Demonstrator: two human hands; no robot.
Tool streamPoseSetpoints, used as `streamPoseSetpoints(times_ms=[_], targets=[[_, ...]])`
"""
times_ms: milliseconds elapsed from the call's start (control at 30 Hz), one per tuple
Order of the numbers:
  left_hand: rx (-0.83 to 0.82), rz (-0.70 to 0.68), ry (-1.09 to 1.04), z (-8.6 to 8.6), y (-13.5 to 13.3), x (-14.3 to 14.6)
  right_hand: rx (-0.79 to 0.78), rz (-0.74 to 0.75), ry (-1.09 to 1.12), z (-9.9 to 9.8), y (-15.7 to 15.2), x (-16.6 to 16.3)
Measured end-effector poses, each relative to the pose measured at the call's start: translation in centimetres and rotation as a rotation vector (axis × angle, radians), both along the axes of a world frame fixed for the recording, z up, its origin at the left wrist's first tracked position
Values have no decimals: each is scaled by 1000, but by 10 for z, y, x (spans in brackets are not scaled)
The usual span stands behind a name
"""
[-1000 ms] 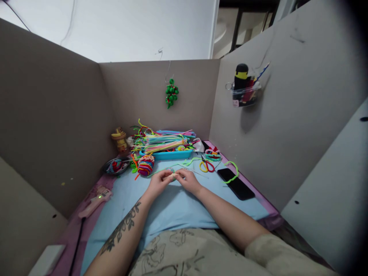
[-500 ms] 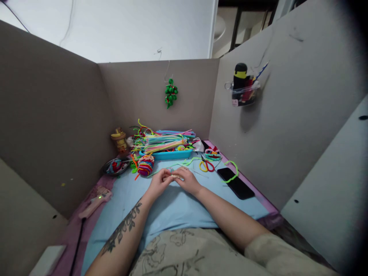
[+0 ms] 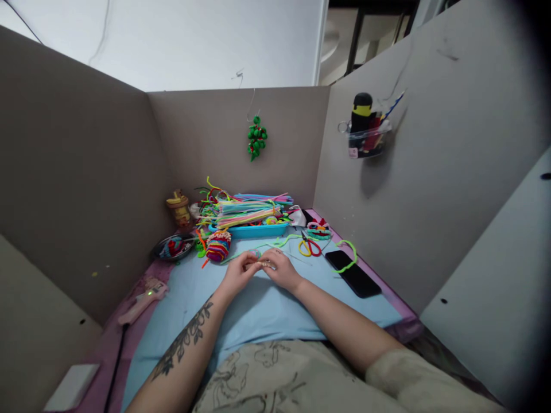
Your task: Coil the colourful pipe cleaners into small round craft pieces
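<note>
My left hand (image 3: 239, 274) and my right hand (image 3: 282, 269) meet over the blue mat (image 3: 258, 312), fingertips pinched together on a small pale piece (image 3: 262, 264) joined to a green pipe cleaner (image 3: 279, 244) that trails away toward the back. Both hands are closed in a pinch. What exactly the small piece is stays too tiny to make out. A multicoloured wound ball (image 3: 218, 246) lies just beyond my left hand.
A blue tray (image 3: 249, 231) piled with coloured pipe cleaners stands at the back. Yellow-and-red scissors (image 3: 309, 246), a black phone (image 3: 353, 273) and a green loop (image 3: 348, 255) lie to the right. A glue gun (image 3: 142, 300) and a dark bowl (image 3: 173, 248) are on the left. Cardboard walls enclose the desk.
My hands have stayed in place; the fingers shifted slightly on the small piece. The view has barely moved.
</note>
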State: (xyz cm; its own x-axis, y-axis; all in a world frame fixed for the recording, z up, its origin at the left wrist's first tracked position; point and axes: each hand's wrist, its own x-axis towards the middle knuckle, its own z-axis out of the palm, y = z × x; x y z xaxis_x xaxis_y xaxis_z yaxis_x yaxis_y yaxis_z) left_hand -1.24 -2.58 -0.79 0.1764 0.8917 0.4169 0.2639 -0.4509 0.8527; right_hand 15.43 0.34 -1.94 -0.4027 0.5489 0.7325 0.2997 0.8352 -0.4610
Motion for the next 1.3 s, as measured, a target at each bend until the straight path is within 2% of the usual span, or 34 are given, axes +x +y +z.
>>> streamPoseSetpoints(times_ms=[133,233,433,633,867,1300], targets=[[111,123,57,3,0,-1,-110,7,52,0,-2,-1],[122,140,76,5,-2,-1,-147,1,54,0,-2,-1],[-36,43,-96,6,-2,2,-77,-41,37,1,0,0],[-98,160,-229,5,3,4,59,-212,53,4,-5,-1],[-246,27,-464,1,4,9,72,-268,-5,1,-7,-8],[-255,4,-436,1,4,8,31,-241,55,-2,-2,-10]])
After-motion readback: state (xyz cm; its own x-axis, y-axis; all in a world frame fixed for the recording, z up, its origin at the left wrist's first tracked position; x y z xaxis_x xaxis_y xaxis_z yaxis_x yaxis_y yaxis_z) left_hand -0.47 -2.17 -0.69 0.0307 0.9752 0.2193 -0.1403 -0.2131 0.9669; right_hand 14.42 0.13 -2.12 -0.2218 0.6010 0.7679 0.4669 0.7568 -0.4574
